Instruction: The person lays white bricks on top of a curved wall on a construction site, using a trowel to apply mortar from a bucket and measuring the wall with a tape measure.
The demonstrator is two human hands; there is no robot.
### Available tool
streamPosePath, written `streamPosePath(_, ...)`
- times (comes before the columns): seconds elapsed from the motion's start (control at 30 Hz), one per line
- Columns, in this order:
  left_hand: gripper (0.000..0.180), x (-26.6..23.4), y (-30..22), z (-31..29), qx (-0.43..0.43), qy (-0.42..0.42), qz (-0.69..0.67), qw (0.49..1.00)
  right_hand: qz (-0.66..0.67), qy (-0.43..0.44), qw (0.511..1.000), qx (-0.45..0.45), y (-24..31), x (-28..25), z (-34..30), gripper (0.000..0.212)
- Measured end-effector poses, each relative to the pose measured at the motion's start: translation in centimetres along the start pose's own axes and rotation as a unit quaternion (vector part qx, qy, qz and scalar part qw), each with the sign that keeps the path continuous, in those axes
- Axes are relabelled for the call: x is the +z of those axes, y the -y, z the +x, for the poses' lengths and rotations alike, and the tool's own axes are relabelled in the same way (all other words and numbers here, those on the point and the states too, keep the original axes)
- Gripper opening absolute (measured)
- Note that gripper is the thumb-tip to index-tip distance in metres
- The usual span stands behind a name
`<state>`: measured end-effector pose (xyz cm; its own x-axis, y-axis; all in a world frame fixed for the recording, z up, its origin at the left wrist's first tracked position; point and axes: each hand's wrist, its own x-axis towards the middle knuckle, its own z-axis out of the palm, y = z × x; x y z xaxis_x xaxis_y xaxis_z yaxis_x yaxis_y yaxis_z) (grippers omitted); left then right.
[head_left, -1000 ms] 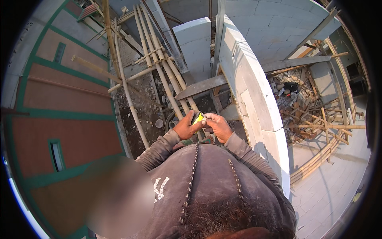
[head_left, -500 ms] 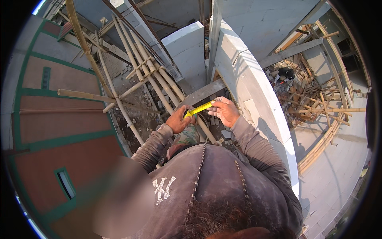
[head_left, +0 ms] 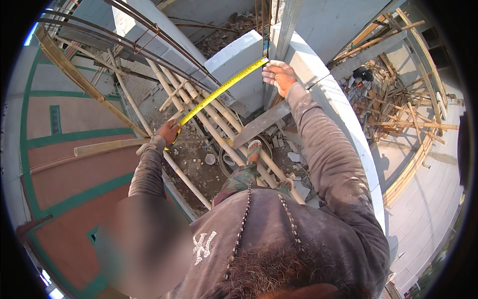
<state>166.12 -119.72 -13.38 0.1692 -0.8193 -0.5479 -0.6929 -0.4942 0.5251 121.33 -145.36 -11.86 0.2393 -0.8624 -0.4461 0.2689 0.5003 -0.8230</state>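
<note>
Left of the white wall [head_left: 331, 102] and over the poles [head_left: 276, 171], my tape [head_left: 223, 89] slants out ahead of me. It's likely light and springy, apt to buckle midway, so best held by both ends. My left hand [head_left: 168, 131] is curled closed on its near end; my right hand [head_left: 280, 76] pinches its far tip.

Light: bright, hard daylight; white block wall [head_left: 326, 94] strongly sunlit along its top. Shadow [head_left: 383, 162]: dark, just right of wall. Glare [head_left: 31, 32]: bluish-white, far left of wall. Smear [head_left: 144, 246]: grey, out of focus, left of wall. Yellow tape measure [head_left: 223, 91], left of wall: crisp. Distortion: wall bowed by fisheye.
</note>
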Motion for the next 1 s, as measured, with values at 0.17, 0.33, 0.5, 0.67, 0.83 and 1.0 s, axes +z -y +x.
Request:
streamPosePath(0.17,0.033,-2.3,2.1,6.8,0.012,-0.026,0.094,0.995,-0.165,-0.060,0.984,-0.027,0.1,-3.0,-6.0,0.041)
streamPosePath(0.33,0.031,-1.6,-0.9,14.4,-0.008,0.002,0.127,0.992,-0.276,-0.252,0.924,-0.085,-3.1,-17.3,-15.3,0.028)
streamPosePath(0.5,0.030,-1.7,1.0,19.9,0.188,0.095,0.526,0.824,-0.213,-0.447,0.868,-0.034,-5.8,-27.2,-26.5,0.026)
streamPosePath(0.67,0.032,-2.3,2.3,22.0,0.199,0.085,0.542,0.812,-0.140,-0.492,0.856,0.075,-19.7,-37.0,-37.1,0.021)
streamPosePath(0.83,0.031,-0.5,-1.5,23.6,0.175,0.126,0.540,0.814,-0.071,-0.455,0.814,0.353,-31.4,-33.8,-47.3,0.028)
streamPosePath(1.0,0.031,-1.5,0.3,24.0,0.174,0.100,0.544,0.815,-0.027,-0.414,0.824,0.387,-33.7,-26.3,-46.4,0.033)
